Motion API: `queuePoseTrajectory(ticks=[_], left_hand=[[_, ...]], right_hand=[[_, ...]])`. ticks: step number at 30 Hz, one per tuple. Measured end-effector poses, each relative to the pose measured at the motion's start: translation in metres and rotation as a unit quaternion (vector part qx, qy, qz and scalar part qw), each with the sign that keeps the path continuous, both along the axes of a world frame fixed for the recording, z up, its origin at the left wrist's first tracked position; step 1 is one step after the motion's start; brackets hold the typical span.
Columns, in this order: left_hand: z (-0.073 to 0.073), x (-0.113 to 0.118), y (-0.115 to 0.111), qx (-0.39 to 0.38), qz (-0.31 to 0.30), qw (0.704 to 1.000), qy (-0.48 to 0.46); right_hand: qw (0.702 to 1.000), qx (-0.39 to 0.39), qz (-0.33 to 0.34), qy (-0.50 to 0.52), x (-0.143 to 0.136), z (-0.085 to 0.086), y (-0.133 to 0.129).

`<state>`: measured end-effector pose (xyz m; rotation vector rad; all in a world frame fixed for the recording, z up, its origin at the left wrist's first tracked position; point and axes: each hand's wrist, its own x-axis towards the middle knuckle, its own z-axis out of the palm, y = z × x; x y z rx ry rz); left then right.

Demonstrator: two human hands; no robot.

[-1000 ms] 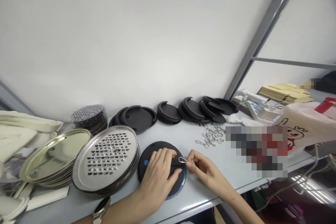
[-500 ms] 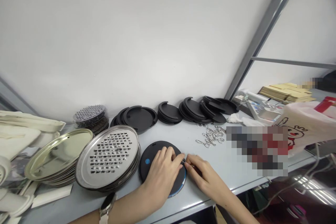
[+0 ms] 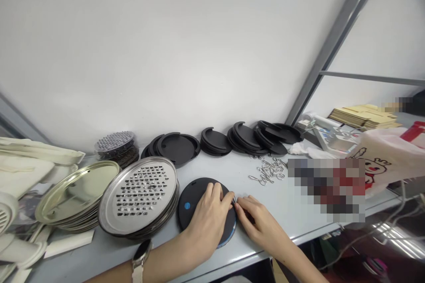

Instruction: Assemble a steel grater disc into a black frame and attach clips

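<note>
At lower centre of the head view, black disc (image 3: 195,194): it lies on the grey table (image 3: 288,212), partly covered by a hand; we see a matt dark face, a small blue dot (image 3: 187,206) toward its left side and a thin blue line along its lower right edge.
Left hand (image 3: 211,212): it rests over the disc, fingers bent, probably to keep it from sliding; we cannot tell whether they grip anything.
Right hand (image 3: 257,223): right of centre, its thumb and forefinger are pinched together at the disc's right edge, apparently on a wire clip (image 3: 234,200); we see only a glint of it, and we judge this close hold suits so small a piece.
Loose clips (image 3: 268,171): they lie tangled right of centre, bright and looped, probably there for easy reach.
Rimmed black trays (image 3: 179,148): they lean in overlapping piles by the wall, mid-frame, perhaps to save room.
Perforated plates (image 3: 142,192): stacked left of the disc.
</note>
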<state>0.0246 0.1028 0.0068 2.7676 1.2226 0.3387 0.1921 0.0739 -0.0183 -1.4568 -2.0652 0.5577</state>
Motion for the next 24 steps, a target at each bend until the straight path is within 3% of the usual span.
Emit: queuePoseTrajectory(ticks=[7,16,24], left_hand=[[-0.0022,0.0007,0.0016,0.017,0.006,1.0,0.003],[-0.0035,0.0007,0.0015,0.02,0.01,1.0,0.005],[0.0004,0.0007,0.0005,-0.01,0.001,1.0,-0.029]], right_hand=[[1.0,-0.013,-0.021,0.015,0.0018,-0.0008,0.004],[0.999,-0.019,0.0,0.037,0.0058,0.0006,0.0077],[0.999,-0.012,0.004,0.047,0.0063,0.0003,0.0074]])
